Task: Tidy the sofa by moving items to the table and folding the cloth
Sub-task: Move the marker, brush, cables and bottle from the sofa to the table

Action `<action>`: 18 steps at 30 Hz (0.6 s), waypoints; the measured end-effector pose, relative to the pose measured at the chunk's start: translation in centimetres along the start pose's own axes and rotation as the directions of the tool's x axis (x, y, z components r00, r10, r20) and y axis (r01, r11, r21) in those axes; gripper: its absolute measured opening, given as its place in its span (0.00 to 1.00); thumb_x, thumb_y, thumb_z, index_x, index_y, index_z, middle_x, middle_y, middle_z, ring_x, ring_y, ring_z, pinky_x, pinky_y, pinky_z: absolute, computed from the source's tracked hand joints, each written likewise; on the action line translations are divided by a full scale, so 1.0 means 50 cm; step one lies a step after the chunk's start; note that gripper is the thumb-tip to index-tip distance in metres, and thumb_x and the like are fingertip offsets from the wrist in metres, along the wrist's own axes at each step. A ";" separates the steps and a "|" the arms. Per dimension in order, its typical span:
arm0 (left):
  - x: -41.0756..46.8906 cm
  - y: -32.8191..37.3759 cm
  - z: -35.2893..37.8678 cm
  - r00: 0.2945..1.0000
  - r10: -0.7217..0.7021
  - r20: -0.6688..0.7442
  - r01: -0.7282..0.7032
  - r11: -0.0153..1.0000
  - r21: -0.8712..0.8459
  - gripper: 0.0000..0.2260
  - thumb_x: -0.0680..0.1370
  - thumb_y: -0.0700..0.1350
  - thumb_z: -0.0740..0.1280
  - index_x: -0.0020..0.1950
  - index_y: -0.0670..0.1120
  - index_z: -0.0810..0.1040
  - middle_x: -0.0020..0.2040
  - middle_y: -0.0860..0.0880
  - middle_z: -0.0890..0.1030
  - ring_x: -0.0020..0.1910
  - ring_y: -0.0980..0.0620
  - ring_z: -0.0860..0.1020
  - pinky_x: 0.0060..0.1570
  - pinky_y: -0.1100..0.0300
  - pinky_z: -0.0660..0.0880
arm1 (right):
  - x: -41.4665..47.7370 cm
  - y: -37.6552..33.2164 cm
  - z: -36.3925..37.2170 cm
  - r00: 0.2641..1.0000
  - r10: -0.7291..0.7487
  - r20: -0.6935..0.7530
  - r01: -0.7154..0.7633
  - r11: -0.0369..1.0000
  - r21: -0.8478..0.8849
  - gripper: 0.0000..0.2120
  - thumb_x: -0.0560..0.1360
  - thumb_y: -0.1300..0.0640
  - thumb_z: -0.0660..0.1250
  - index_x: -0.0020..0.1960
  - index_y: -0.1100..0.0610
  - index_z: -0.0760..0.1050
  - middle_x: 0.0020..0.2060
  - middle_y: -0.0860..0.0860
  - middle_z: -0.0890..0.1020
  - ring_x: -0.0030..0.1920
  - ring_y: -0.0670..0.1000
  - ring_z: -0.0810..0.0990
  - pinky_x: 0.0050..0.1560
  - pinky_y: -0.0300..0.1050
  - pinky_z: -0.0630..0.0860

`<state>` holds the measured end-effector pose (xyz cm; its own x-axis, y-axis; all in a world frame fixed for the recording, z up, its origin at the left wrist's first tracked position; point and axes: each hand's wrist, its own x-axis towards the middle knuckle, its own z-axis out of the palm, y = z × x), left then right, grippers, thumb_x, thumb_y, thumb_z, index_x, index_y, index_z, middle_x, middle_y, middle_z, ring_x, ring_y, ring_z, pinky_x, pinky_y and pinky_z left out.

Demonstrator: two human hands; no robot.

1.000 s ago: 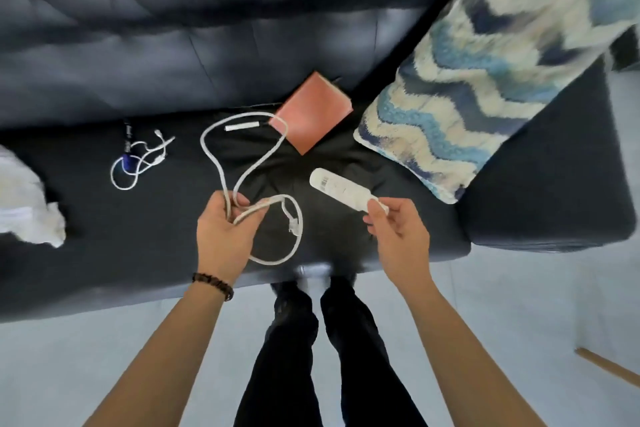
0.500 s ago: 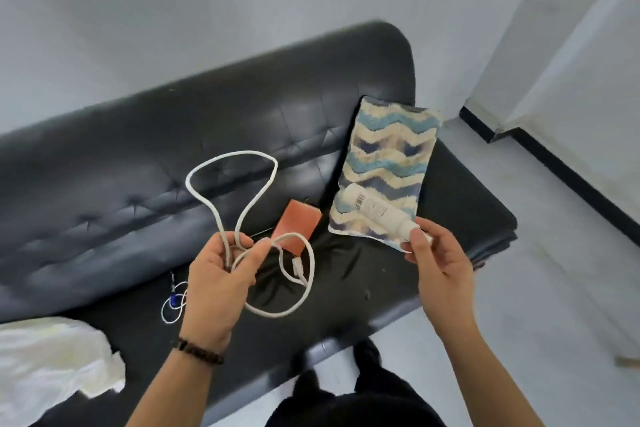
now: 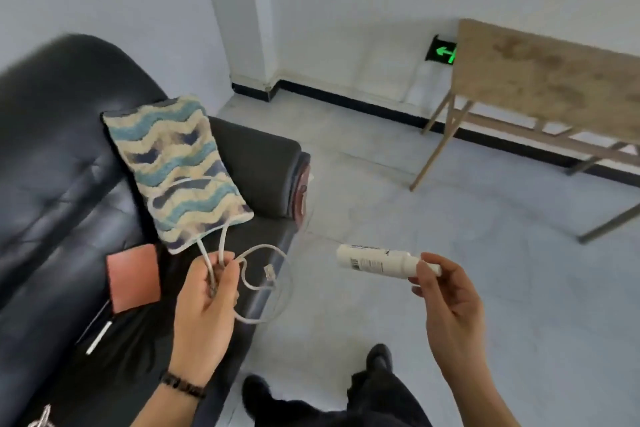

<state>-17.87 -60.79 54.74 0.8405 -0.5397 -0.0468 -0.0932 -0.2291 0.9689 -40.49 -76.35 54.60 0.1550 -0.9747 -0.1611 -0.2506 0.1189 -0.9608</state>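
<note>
Looping out of the left hand (image 3: 207, 302), a white cable (image 3: 266, 246) is gripped by the curled fingers and thumb. One loop is raised in front of the cushion (image 3: 176, 166) and another hangs beside the hand, with a clear plug at its end. A white bottle (image 3: 374, 260) is pinched at its capped end by the thumb and fingertips of the right hand (image 3: 446, 295) and is held nearly level above the floor (image 3: 381, 184). The bottle is opaque, so what is in it cannot be told. Both items are held off the sofa (image 3: 52, 149), well apart from the wooden table (image 3: 554, 80), which is seen at the upper right by the wall. On the black seat a reddish flat square (image 3: 133, 282) is laid just beside the cushion's lower edge, and a thin white stick (image 3: 98, 340) is laid near its lower corner. The cushion is propped against the sofa back. A green arrow sign (image 3: 441, 52) is lit on the wall at the table's left edge. A beaded bracelet (image 3: 183, 386) is worn on the left wrist.
</note>
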 end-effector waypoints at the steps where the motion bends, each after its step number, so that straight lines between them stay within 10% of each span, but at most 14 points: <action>1: -0.005 0.014 0.046 0.998 0.024 0.054 -0.025 1.000 0.002 0.03 0.76 0.50 0.64 0.47 0.54 0.76 0.34 0.51 0.74 0.32 0.55 0.72 0.34 0.64 0.72 | 0.009 0.010 -0.044 0.999 0.009 -0.052 -0.008 1.000 0.020 0.04 0.78 0.51 0.66 0.50 0.44 0.79 0.43 0.44 0.85 0.45 0.48 0.84 0.53 0.59 0.80; 10: -0.086 0.107 0.536 0.940 0.143 0.310 -0.204 0.963 0.175 0.04 0.80 0.49 0.61 0.46 0.51 0.73 0.36 0.47 0.76 0.34 0.50 0.75 0.38 0.52 0.74 | 0.169 0.109 -0.441 0.953 0.112 -0.281 -0.057 0.979 0.196 0.05 0.78 0.54 0.67 0.48 0.44 0.79 0.41 0.47 0.83 0.40 0.50 0.78 0.42 0.46 0.75; 18: -0.101 0.209 0.855 0.889 0.159 0.429 -0.254 0.952 0.172 0.08 0.78 0.51 0.61 0.45 0.48 0.72 0.38 0.53 0.79 0.36 0.54 0.77 0.35 0.69 0.72 | 0.362 0.119 -0.658 0.920 0.169 -0.355 -0.093 0.971 0.220 0.03 0.78 0.54 0.68 0.50 0.49 0.79 0.41 0.43 0.83 0.42 0.46 0.80 0.43 0.43 0.78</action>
<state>-45.89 -95.10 54.70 0.5035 -0.8639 0.0088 -0.3939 -0.2206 0.8923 -70.61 -99.52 53.39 -0.2386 -0.9435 -0.2301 -0.0479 0.2481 -0.9676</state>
